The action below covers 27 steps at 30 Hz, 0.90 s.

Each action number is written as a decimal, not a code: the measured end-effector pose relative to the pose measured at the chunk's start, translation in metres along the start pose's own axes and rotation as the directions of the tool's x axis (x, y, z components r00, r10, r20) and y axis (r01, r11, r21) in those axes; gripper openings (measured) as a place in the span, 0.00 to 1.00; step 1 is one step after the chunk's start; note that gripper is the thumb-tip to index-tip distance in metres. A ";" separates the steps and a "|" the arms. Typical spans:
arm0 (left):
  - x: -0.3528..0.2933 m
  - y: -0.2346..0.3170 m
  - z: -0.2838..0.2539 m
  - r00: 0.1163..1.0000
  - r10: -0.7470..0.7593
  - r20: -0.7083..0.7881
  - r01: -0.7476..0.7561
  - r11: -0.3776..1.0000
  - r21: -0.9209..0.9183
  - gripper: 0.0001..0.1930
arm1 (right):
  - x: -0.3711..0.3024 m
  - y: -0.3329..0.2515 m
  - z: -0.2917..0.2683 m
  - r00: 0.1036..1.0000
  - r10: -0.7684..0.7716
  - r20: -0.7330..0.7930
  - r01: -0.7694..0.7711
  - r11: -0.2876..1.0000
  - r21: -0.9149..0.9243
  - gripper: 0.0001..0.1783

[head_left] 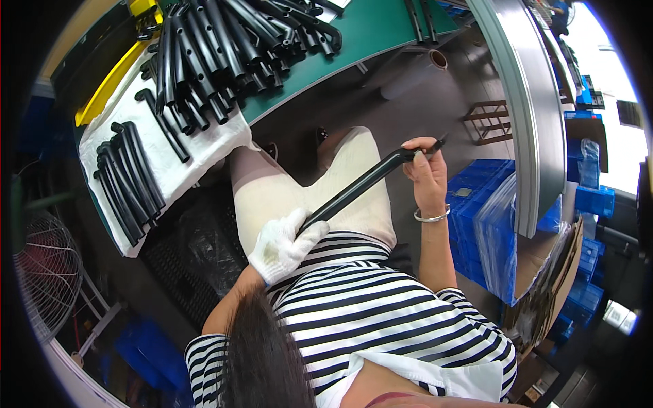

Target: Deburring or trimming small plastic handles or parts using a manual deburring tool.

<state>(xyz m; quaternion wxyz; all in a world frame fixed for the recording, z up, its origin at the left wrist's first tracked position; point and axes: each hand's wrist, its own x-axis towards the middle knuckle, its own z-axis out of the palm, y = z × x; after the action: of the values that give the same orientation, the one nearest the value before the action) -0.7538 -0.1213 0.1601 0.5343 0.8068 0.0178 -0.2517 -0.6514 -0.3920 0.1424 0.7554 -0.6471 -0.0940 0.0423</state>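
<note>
A black bent metal tube (357, 185) lies slantwise above my lap, its bent end up to the right. My left hand (286, 246), in a white knitted glove, is closed around the lower end. Bare, with a silver bangle at the wrist, my right hand (425, 173) is closed at the bent end. A thin dark tip (441, 143) pokes out past its fingers; whether it belongs to the tube or to a small tool, I cannot tell.
On the green table (326, 78) lies a heap of black tubes (211, 51). A row of bent tubes (129, 180) rests on white cloth (204, 151). Blue crates (469, 217) stand at my right beside a grey metal frame (520, 115). A wire-caged fan (51, 272) is at the left.
</note>
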 end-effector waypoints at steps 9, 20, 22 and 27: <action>-0.006 0.001 0.007 0.982 0.164 0.095 -0.179 0.964 0.194 0.21 | 0.008 -0.002 0.007 0.979 -0.042 -0.202 -0.015 0.962 -0.273 0.08; 0.010 -0.001 0.000 0.991 0.038 0.129 -0.036 0.999 -0.017 0.17 | 0.009 -0.003 0.012 0.997 -0.001 -0.081 -0.005 0.997 -0.080 0.10; 0.014 0.006 -0.008 0.968 -0.055 0.247 0.100 0.979 -0.176 0.18 | 0.010 0.000 0.014 0.998 0.007 -0.059 -0.009 0.999 -0.034 0.10; 0.041 0.018 -0.004 0.911 -0.013 0.412 0.289 0.734 -0.615 0.17 | -0.003 0.011 0.056 0.988 0.096 0.122 -0.093 0.995 -0.027 0.07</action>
<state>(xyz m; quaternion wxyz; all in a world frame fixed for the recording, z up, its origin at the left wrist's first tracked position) -0.7116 -0.1357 0.1595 0.7559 0.4946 0.0691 -0.4234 -0.6645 -0.3360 0.1397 0.7383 -0.6551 -0.1099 0.1169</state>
